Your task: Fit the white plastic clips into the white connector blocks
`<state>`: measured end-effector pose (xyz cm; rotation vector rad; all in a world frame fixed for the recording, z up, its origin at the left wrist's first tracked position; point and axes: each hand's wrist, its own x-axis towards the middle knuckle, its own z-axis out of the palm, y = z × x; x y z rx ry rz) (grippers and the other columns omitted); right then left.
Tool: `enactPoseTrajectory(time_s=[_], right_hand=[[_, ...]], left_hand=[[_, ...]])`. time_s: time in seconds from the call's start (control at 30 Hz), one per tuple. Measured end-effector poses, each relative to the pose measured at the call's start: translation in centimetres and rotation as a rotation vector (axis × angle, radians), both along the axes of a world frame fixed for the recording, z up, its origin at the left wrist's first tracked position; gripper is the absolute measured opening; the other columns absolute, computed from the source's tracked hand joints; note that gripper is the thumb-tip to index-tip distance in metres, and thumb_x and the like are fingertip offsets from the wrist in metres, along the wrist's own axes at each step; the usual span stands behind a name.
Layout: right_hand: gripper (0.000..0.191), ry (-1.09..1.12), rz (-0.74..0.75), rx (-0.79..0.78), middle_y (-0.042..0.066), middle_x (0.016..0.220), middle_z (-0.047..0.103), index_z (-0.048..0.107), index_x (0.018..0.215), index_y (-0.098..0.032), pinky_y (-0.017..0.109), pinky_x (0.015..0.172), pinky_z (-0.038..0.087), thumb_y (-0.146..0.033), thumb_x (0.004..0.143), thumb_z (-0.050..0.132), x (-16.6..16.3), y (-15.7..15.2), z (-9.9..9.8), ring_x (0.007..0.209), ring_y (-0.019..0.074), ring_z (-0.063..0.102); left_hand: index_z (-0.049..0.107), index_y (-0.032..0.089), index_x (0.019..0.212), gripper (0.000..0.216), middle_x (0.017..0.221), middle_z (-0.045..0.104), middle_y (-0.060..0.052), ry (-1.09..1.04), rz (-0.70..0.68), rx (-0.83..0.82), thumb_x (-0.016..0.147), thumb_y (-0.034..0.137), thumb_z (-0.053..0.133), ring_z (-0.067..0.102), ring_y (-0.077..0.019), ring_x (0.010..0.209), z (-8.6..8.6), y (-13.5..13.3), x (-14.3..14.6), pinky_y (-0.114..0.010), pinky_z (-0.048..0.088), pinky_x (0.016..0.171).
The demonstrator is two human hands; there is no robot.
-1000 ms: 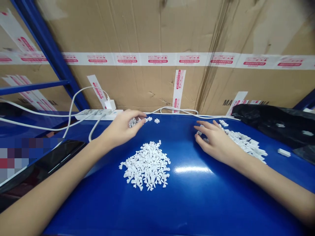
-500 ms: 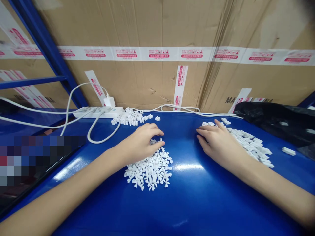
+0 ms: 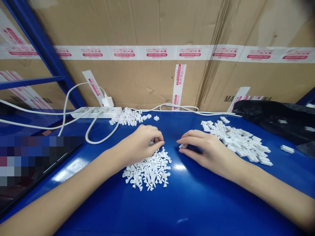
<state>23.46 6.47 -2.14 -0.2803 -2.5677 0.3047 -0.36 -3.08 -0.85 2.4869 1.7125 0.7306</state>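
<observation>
- Right hand: thumb and fingertips are closed on a small white block, low over the blue table. Held only at the tips, it could slip if the pinch loosens.
- Left hand: thumb and curled fingers are drawn together, with something white showing in the gap between them. Whether they pinch it, I cannot tell.
- Just below the left hand, and partly hidden by it, lies a heap of small white pieces. A low sweep of the wrist could scatter them.
- Just beyond the right hand and to its right, a pile of white blocks spreads out; brushing the pile could push blocks astray.
- Beyond the left hand, a cluster of white parts touches or nearly touches a looped white cable. Snagging that loop could drag parts along.
- Farther out to the right hand's right, a black plastic bag lies crumpled.
</observation>
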Motion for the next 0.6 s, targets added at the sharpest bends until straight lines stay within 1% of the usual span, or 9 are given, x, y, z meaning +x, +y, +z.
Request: enactPoseTrajectory(time_s=[0.1,0.2,0.27,0.37,0.43,0.5,0.6], right_hand=[[0.015,-0.021,0.02,-0.062,0.009,0.11,0.07,0.074,0.109,-0.02,0.033,0.083,0.058,-0.023,0.097,0.065,0.3,0.1,0.2,0.093,0.0185,0.069],[0.015,-0.043,0.03,-0.112,0.008,0.111,0.068,0.074,0.109,-0.02,0.031,0.083,0.058,-0.023,0.097,0.066,0.4,0.1,0.4,0.091,0.0169,0.069],[0.015,-0.033,0.03,-0.138,0.007,0.11,0.068,0.074,0.109,-0.02,0.031,0.082,0.058,-0.023,0.095,0.068,0.4,-0.1,0.4,0.09,0.0163,0.068],[0.018,0.012,0.034,-0.172,0.007,0.109,0.068,0.073,0.109,-0.018,0.029,0.077,0.058,-0.025,0.092,0.073,0.3,-0.5,0.3,0.081,0.0141,0.067],[0.017,0.057,0.035,-0.182,0.007,0.107,0.068,0.073,0.106,-0.018,0.027,0.07,0.058,-0.025,0.091,0.074,0.2,-0.9,0.3,0.074,0.012,0.065],[0.014,0.114,0.034,-0.173,0.006,0.104,0.069,0.073,0.104,-0.017,0.025,0.066,0.057,-0.023,0.092,0.073,0.1,-1.4,0.4,0.07,0.0109,0.064],[0.012,0.211,0.041,-0.133,0.006,0.099,0.07,0.072,0.104,-0.017,0.025,0.066,0.056,-0.02,0.092,0.072,-0.1,-1.8,0.8,0.071,0.0113,0.064]], left_hand=[[0.071,0.018,0.086,0.015,0.079,0.071,-0.002,0.002,0.001,-0.003,0.094,0.02,0.058,0.063,-0.0166,0.076,0.1,-0.1,0.1,-0.037,0.046,0.082],[0.07,0.018,0.088,0.014,0.079,0.07,-0.001,0.001,0.003,-0.008,0.095,0.02,0.058,0.063,-0.016,0.076,0.0,-0.1,0.3,-0.037,0.044,0.085],[0.07,0.018,0.09,0.014,0.079,0.069,0.0,-0.007,0.004,-0.002,0.096,0.021,0.057,0.062,-0.0152,0.075,0.0,-0.2,0.3,-0.038,0.043,0.087],[0.071,0.018,0.093,0.015,0.08,0.07,0.0,-0.045,0.006,0.029,0.098,0.024,0.058,0.062,-0.0139,0.074,0.1,-0.3,0.5,-0.037,0.042,0.088],[0.072,0.019,0.093,0.015,0.081,0.071,0.001,-0.095,0.01,0.054,0.098,0.025,0.059,0.061,-0.0133,0.074,0.4,-0.4,0.8,-0.034,0.044,0.083],[0.072,0.018,0.092,0.015,0.079,0.071,0.001,-0.17,0.008,0.068,0.097,0.026,0.061,0.061,-0.0126,0.072,0.7,-0.5,1.2,-0.03,0.045,0.075],[0.074,0.018,0.091,0.015,0.081,0.073,0.0,-0.318,-0.005,0.042,0.097,0.025,0.062,0.062,-0.0119,0.072,1.2,-0.7,1.8,-0.026,0.046,0.067]])
